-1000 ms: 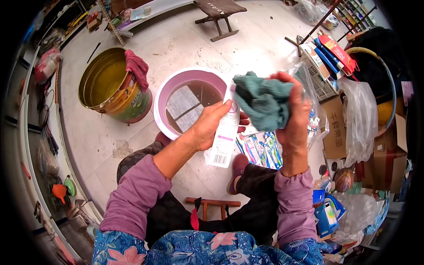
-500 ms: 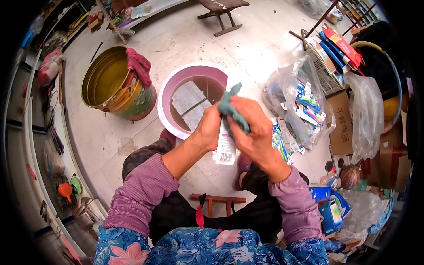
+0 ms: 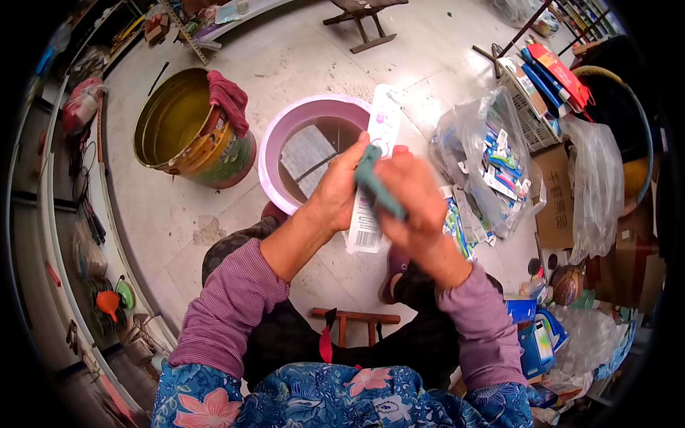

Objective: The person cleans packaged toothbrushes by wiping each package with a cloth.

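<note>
My left hand [image 3: 332, 187] is closed around the middle of a long white blister pack [image 3: 385, 118], which looks like a toothbrush pack. Its barcode end points down toward me and its other end reaches up past the basin rim. My right hand [image 3: 416, 203], smeared by motion, grips a bunched green cloth [image 3: 379, 187] that lies across the pack. The fingers of both hands partly hide the pack's middle. Just beyond my hands stands a pink basin [image 3: 270, 160] of murky water, with grey rectangular shapes [image 3: 308, 151] showing in it.
A metal bucket [image 3: 221, 167] with a red cloth [image 3: 228, 101] over its rim stands left. On the right lie a clear bag of toothbrush packs [image 3: 503, 160], a cardboard box [image 3: 553, 203] and a basket [image 3: 526, 107]. A folding stool [image 3: 367, 28] stands ahead; shelving [image 3: 107, 257] lines the left.
The pack's upper end now shows beyond my hands, where the cloth and fingers hid it before. My right hand has shifted slightly down along the pack with the cloth.
</note>
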The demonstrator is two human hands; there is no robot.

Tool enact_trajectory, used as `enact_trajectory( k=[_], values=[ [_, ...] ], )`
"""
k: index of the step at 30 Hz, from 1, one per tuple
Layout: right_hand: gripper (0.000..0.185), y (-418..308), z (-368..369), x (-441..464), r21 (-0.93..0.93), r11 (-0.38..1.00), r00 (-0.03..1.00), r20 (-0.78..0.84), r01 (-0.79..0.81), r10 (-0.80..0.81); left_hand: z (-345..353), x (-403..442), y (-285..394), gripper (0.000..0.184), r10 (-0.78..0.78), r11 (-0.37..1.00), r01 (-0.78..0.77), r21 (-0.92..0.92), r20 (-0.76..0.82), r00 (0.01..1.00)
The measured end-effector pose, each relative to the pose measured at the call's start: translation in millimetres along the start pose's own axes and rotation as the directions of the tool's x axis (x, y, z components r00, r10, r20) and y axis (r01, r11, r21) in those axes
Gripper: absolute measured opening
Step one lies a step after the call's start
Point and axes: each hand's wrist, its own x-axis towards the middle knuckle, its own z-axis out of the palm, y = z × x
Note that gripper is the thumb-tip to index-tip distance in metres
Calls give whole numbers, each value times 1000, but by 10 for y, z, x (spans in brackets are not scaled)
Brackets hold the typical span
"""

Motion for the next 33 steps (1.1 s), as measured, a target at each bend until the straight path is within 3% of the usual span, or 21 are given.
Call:
enact_trajectory(
  k=[1, 2, 6, 9, 12, 13, 16, 18, 20, 21, 23, 26, 27, 29, 31, 33],
  values=[
    [44, -119, 64, -103, 56, 998, 999, 36, 15, -17, 34, -6, 52, 51, 42, 995, -30, 93, -134, 990],
    [44, -253, 71, -174, 116, 993, 994, 100, 27, -39, -70, 59, 106, 54, 111, 990, -104, 95, -66, 992],
    [42, -333, 37, -184, 215, 972, 963, 228, 92, -142, -8, -20, 102, 54, 126, 991, -120, 52, -147, 981],
    [39, -260, 4, -175, 158, 971, 949, 232, 181, -215, -27, -57, 29, 51, 100, 993, -90, 78, -130, 986],
    [40, -49, -61, -56, -41, 982, 978, 115, 182, -176, -93, -128, -116, 48, -79, 997, 79, 19, -19, 997],
    [42, 49, -102, -26, -82, 982, 982, 99, 169, -160, 78, -171, -156, 44, -65, 998, 66, 16, -80, 995],
    [46, 193, -138, 33, -144, 985, 994, 65, 94, -86, 12, -120, -149, 44, -37, 999, 38, 29, -22, 999],
    [46, 119, -152, 65, -140, 985, 993, 64, 104, -96, 58, -143, -140, 46, 33, 986, -12, 166, -124, 992],
    [44, -17, -83, 21, -94, 988, 992, 29, 126, -124, 97, -205, -115, 47, 32, 980, -7, 199, -125, 992],
    [43, -163, -67, -37, -67, 994, 994, 73, 89, -84, 97, -223, -100, 48, 32, 973, -2, 229, -130, 991],
    [45, -232, -10, -92, -113, 978, 979, 127, 174, -160, 21, -197, -111, 48, -8, 962, 42, 270, -127, 992],
    [43, 101, -108, -8, -175, 984, 999, -35, 20, -27, 13, -240, -214, 47, 3, 945, 46, 322, -151, 989],
    [38, 171, -135, 41, -166, 984, 992, -117, -68, 49, 72, -225, -262, 44, 66, 957, -27, 288, -125, 990],
    [34, 288, -242, 93, -150, 956, 962, -150, -251, 229, 173, -259, -247, 40, 66, 930, -6, 367, -150, 986],
    [34, 252, -280, 141, -219, 952, 959, -232, -212, 160, 197, -270, -233, 38, 63, 918, 2, 396, -151, 986],
    [37, 102, -248, 122, -134, 991, 996, -86, -9, -3, 215, -301, -248, 36, 68, 906, 4, 423, -154, 986]
  ],
)
